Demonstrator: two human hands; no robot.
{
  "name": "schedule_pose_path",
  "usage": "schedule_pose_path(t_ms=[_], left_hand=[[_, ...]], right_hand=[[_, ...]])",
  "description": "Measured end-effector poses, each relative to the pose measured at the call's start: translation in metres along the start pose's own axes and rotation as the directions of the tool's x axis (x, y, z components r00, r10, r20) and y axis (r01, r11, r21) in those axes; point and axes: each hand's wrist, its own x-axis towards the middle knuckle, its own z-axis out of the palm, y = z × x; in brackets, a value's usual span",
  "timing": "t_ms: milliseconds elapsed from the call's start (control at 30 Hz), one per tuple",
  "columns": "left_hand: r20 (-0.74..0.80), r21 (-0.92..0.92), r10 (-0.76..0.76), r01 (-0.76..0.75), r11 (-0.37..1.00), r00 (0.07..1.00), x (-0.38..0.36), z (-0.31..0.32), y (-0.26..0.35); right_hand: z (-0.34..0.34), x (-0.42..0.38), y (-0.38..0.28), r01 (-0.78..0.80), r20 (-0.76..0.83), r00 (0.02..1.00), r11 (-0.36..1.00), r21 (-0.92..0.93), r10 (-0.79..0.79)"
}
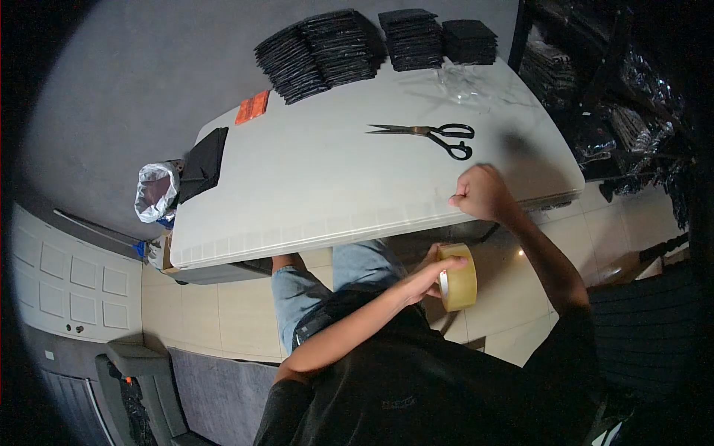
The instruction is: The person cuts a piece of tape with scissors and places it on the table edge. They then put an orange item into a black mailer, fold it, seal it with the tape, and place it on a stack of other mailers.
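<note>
The left hand point(430, 279) grips a wide roll of clear yellowish packing tape point(462, 278), its thumb lying over the rim and its fingers around the side. The roll is held up on the near side of the scissors, off the table's near edge and above the tiled floor point(506, 297). The right hand point(482, 192) is curled into a loose fist, nearer the person than the scissors and slightly to their right, at the table's near edge; whether its fingers pinch anything thin, I cannot tell.

The black-handled scissors point(424, 131) lie flat on the white table point(312, 171), blades pointing left and slightly parted. Beyond them, along the far edge, stand neat stacks of black plastic-wrapped packets point(338, 52), the rightmost one lower. Crumpled clear plastic point(465, 85) lies beyond the scissors' handles. Well to the left of the scissors are a small orange packet point(253, 107) and a folded black sheet point(203, 165), with a bin with a pale liner point(157, 193) past the table's end. Well to their right is a dark shelving rack point(595, 82) holding more wrapped goods.
</note>
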Motion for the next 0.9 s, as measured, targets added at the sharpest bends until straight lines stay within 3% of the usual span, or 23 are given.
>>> schedule_pose_path(t_ms=[100,167,300,367,400,467,600,667,700,767,800,867,900], left_hand=[[0.003,0.002,0.004,-0.004,1.000,1.000,0.005,-0.002,-0.007],[0.009,0.001,0.008,-0.008,1.000,1.000,0.011,-0.004,-0.011],[-0.004,0.017,-0.003,0.003,1.000,1.000,0.006,-0.001,-0.008],[-0.013,0.025,0.012,-0.012,1.000,1.000,0.007,-0.002,-0.003],[-0.003,0.026,0.025,-0.025,0.999,1.000,0.004,-0.001,-0.002],[0.011,0.028,0.029,-0.029,0.999,1.000,0.001,0.000,-0.002],[0.030,0.012,0.017,-0.017,1.000,0.999,0.002,0.001,0.002],[0.023,0.025,0.014,-0.014,1.000,1.000,-0.001,0.001,0.003],[0.014,0.029,0.024,-0.024,0.999,1.000,-0.002,0.003,0.004],[0.009,0.035,0.038,-0.039,0.999,0.999,-0.002,0.004,0.007],[0.000,0.040,0.042,-0.042,0.998,0.999,-0.002,0.004,0.007],[-0.005,0.048,0.040,-0.040,0.998,0.999,-0.001,0.004,0.004],[-0.014,0.045,0.055,-0.055,0.997,0.998,0.001,0.003,0.002]], right_hand=[[0.004,0.006,0.006,0.056,-0.035,0.998,0.995,-0.086,-0.059],[-0.001,0.010,0.008,0.068,-0.008,0.997,0.962,-0.263,-0.072],[-0.007,0.011,0.008,-0.001,0.076,0.997,0.960,-0.279,0.023],[-0.012,-0.003,-0.020,0.153,-0.187,0.970,0.988,-0.028,-0.156],[-0.009,-0.010,-0.030,0.160,-0.180,0.970,0.987,-0.024,-0.161],[-0.004,-0.026,-0.044,0.455,-0.144,0.877,0.889,-0.056,-0.459],[-0.002,-0.037,-0.044,0.476,-0.155,0.854,0.866,-0.155,-0.497],[0.000,-0.038,-0.038,0.512,-0.076,0.847,0.847,-0.146,-0.526],[-0.006,-0.036,-0.036,0.511,-0.080,0.847,0.846,-0.149,-0.526],[-0.028,-0.020,-0.032,0.240,0.225,0.960,0.898,-0.369,-0.164],[-0.034,-0.007,-0.027,0.237,0.224,0.961,0.899,-0.369,-0.162],[-0.050,0.025,-0.013,0.039,-0.039,0.999,0.992,0.123,-0.035],[-0.045,0.039,0.004,0.141,-0.139,0.980,0.990,-0.004,-0.140]])
